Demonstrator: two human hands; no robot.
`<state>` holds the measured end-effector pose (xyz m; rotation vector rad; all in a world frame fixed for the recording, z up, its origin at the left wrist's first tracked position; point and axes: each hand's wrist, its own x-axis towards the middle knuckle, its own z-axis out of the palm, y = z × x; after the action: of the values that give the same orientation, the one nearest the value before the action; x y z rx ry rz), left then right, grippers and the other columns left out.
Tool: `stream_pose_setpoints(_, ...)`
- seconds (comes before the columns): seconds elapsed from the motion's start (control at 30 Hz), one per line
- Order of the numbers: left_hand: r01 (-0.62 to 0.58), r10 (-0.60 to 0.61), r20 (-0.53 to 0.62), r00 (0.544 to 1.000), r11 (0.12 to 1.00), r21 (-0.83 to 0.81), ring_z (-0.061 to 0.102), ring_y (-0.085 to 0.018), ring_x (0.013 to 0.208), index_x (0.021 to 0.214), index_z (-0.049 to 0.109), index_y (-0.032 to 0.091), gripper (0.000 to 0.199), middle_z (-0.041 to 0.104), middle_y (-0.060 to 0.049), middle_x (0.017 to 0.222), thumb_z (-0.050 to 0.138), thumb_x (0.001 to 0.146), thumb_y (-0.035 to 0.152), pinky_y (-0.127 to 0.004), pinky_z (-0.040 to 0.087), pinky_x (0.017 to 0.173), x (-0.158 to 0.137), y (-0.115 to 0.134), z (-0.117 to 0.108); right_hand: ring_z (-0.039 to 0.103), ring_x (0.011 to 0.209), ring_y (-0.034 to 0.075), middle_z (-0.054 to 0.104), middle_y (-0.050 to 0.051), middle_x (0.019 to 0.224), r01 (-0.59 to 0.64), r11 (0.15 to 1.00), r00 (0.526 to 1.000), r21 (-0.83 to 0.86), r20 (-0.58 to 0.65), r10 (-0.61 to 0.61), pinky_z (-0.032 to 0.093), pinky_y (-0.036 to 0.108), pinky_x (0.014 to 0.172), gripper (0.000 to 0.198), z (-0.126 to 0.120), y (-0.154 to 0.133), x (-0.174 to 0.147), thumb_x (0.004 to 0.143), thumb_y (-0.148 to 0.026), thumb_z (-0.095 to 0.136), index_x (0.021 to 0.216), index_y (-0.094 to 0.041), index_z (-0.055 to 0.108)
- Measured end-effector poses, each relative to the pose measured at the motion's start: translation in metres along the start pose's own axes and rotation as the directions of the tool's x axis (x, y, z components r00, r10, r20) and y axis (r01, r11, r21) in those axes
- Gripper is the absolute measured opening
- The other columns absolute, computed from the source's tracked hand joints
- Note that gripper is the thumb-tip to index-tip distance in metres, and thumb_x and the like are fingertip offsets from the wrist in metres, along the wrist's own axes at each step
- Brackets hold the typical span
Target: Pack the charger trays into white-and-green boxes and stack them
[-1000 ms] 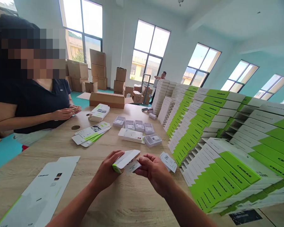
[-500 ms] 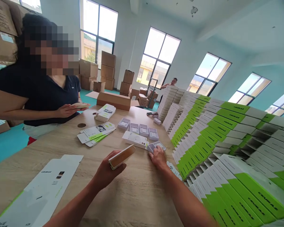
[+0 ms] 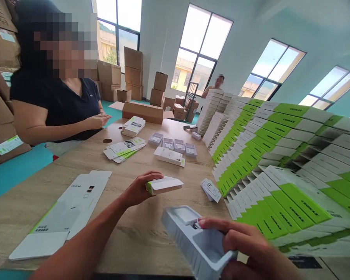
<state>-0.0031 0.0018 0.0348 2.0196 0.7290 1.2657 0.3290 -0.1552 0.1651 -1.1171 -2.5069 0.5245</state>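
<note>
My left hand (image 3: pixel 137 191) is closed around one end of a small white and green carton (image 3: pixel 165 186), holding it tilted above the table. Close to the camera, my right hand (image 3: pixel 247 243) grips a grey-white plastic tray insert (image 3: pixel 192 237), with the index finger pressing on a small part inside it. The insert has moulded hollows and is slightly blurred. Beyond the carton, a white printed box (image 3: pixel 169 156) lies on the table. Several more tray inserts (image 3: pixel 179 145) sit in a row behind that box. Right of the carton are small printed cards (image 3: pixel 211 189).
Stacked white and green boxes (image 3: pixel 259 144) wall off the right side. A flattened carton (image 3: pixel 72 206) lies at left, with more flat cartons (image 3: pixel 125 149) farther back. An open cardboard box (image 3: pixel 142 112) stands at the far edge. A co-worker (image 3: pixel 55 105) is at the left, another person behind the stacks.
My right hand has lifted the tray insert off the table and brought it toward the camera. The carton in my left hand has turned, so a white side now shows. The co-worker's hands have shifted.
</note>
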Motion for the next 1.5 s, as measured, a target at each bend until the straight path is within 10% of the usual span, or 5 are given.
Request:
stream_pose_setpoints(0.53, 0.028, -0.027, 0.108, 0.994, 1.000, -0.009, 0.068, -0.027, 0.116, 0.120, 0.074, 0.023, 0.037, 0.073, -0.014, 0.123, 0.078, 0.084, 0.029, -0.043, 0.054, 0.103, -0.004, 0.018, 0.013, 0.073, 0.114, 0.024, 0.066, 0.010, 0.141, 0.186, 0.967, 0.955, -0.173, -0.199, -0.219, 0.064, 0.036, 0.091, 0.010, 0.033, -0.009, 0.064, 0.100, -0.034, 0.065, 0.097, -0.025, 0.062)
stream_pose_setpoints(0.77, 0.119, -0.101, 0.124, 0.987, 0.983, -0.140, 0.068, -0.029, 0.114, 0.118, 0.072, 0.018, 0.043, 0.071, -0.014, 0.124, 0.081, 0.080, 0.036, -0.043, 0.054, 0.101, -0.007, 0.036, 0.013, 0.055, 0.138, 0.034, 0.051, 0.016, 0.154, 0.098, 0.956, 0.701, -0.278, -0.662, -0.265, 0.056, 0.055, 0.105, 0.060, 0.068, 0.001, 0.070, 0.092, -0.031, 0.076, 0.144, -0.031, 0.046)
stream_pose_setpoints(0.93, 0.217, -0.164, 0.210, 0.964, 0.940, -0.264, 0.075, -0.027, 0.098, 0.133, 0.058, 0.018, 0.057, 0.076, -0.012, 0.112, 0.070, 0.090, 0.054, -0.040, 0.064, 0.082, -0.019, 0.065, 0.034, 0.070, 0.118, 0.026, 0.069, 0.013, 0.131, 0.098, 0.995, 0.746, -0.003, -0.661, -0.075, 0.063, 0.042, 0.095, 0.053, 0.098, 0.021, 0.059, 0.099, -0.028, 0.066, 0.147, -0.029, 0.043)
stream_pose_setpoints(1.1, 0.205, -0.236, -0.144, 0.961, 0.957, -0.203, 0.073, -0.023, 0.109, 0.147, 0.039, 0.034, 0.064, 0.071, -0.009, 0.126, 0.073, 0.093, 0.039, -0.037, 0.063, 0.092, -0.067, 0.085, 0.052, 0.073, 0.110, 0.023, 0.074, 0.010, 0.122, 0.078, 0.961, 0.775, 0.266, -0.622, 0.109, 0.064, 0.035, 0.091, 0.057, 0.127, 0.034, 0.035, 0.099, -0.030, 0.064, 0.150, -0.029, 0.040)
stream_pose_setpoints(1.5, -0.162, 0.168, 0.019, 0.986, 0.910, 0.381, 0.075, -0.021, 0.111, 0.157, 0.039, 0.037, 0.061, 0.072, -0.009, 0.131, 0.060, 0.101, 0.021, -0.028, 0.063, 0.090, -0.129, 0.112, 0.045, 0.076, 0.092, 0.021, 0.073, 0.010, 0.109, 0.256, 0.965, 0.834, -0.054, -0.491, -0.249, 0.065, 0.031, 0.079, 0.046, 0.143, 0.024, -0.013, 0.097, -0.021, 0.063, 0.141, -0.028, 0.055)
